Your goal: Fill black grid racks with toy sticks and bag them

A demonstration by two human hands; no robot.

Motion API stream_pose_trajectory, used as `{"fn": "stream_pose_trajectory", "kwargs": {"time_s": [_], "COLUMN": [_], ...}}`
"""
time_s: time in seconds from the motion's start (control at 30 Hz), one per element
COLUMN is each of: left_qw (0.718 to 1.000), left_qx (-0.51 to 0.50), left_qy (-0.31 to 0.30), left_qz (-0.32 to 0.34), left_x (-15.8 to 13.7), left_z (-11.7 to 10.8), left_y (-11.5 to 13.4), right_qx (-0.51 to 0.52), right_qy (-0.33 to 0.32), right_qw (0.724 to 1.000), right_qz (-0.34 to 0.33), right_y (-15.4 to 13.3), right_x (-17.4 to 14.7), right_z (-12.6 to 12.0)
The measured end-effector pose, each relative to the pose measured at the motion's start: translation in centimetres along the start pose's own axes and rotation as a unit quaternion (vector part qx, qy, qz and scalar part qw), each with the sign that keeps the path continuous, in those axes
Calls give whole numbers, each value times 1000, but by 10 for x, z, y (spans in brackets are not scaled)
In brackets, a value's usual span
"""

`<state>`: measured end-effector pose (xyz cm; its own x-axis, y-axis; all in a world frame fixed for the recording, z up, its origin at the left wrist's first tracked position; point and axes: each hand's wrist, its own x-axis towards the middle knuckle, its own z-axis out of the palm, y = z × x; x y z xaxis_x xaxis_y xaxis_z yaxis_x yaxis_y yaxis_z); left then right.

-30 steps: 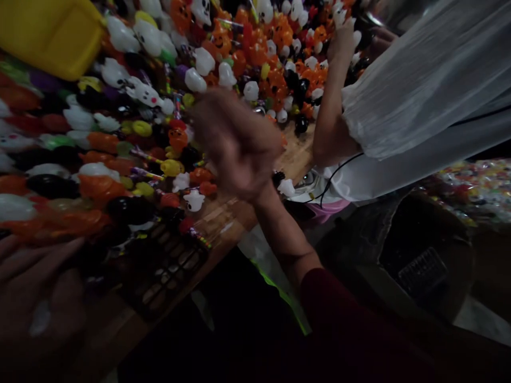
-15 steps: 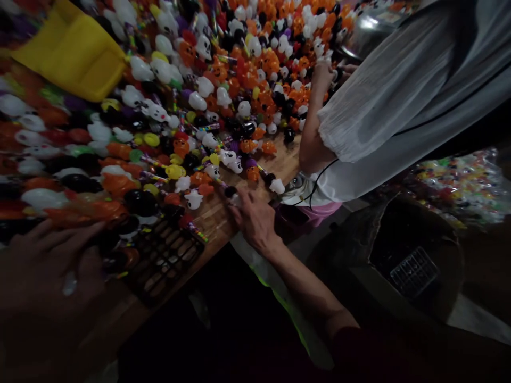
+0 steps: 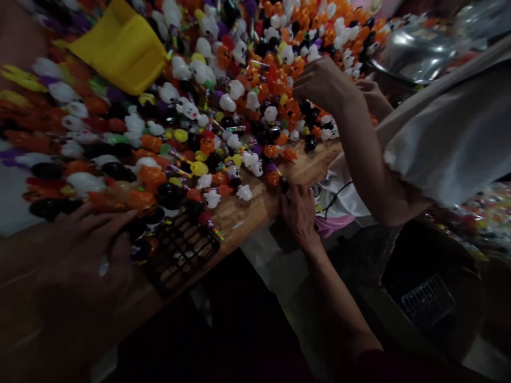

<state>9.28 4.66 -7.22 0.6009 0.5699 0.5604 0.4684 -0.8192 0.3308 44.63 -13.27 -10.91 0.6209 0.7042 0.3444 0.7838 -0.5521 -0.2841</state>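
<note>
My left hand (image 3: 90, 250), with a ring on one finger, is in deep shadow at the pile's near edge. Its fingers stretch apart over small plastic toy figures, close to a black-headed candy-tube toy (image 3: 142, 250). Beside it lies a black grid basket (image 3: 183, 255). At the wooden table's (image 3: 255, 213) front edge, my right hand (image 3: 299, 213) has its fingers bent down and closed; what is under them is hidden. A black toy piece (image 3: 284, 185) shows at its fingertips, next to a purple-hatted pumpkin toy (image 3: 272, 175). A white ghost figure (image 3: 244, 192) lies left of that hand.
A large heap of Halloween toys (image 3: 239, 101) covers the table, with a yellow scoop (image 3: 128, 53) on it. At right, a co-worker's hands (image 3: 325, 85) reach over the heap near a metal bowl (image 3: 419, 50). A dark bin (image 3: 431, 276) stands on the floor.
My right hand has moved right along the table edge, and a white ghost figure now lies where it was. The co-worker's arm has swung over the heap. The view has shifted left.
</note>
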Motion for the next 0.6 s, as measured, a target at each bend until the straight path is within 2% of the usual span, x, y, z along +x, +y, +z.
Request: {"fn": "stream_pose_trajectory", "kwargs": {"time_s": [0.07,0.13,0.23,0.3,0.37,0.47,0.6], "left_qw": [995,991,992,994,995,997,997], "left_qx": [74,105,90,79,72,56,56], "left_qy": [-17,-2,34,37,40,55,52], "left_qz": [59,83,77,69,52,26,30], "left_x": [2,5,7,7,8,8,7], "left_z": [-5,-5,-2,1,2,3,5], "left_y": [11,20,27,29,31,33,32], "right_qx": [35,67,99,130,171,196,115], "right_qy": [24,71,125,136,136,97,-40], "right_qw": [999,995,986,982,976,974,986], "right_qz": [4,23,40,19,-18,-62,-116], "right_y": [-3,-12,-28,-41,-59,-96,-141], "right_x": [-6,-19,-45,-58,-60,-35,15], "right_z": [6,0,-22,-35,-37,-22,0]}}
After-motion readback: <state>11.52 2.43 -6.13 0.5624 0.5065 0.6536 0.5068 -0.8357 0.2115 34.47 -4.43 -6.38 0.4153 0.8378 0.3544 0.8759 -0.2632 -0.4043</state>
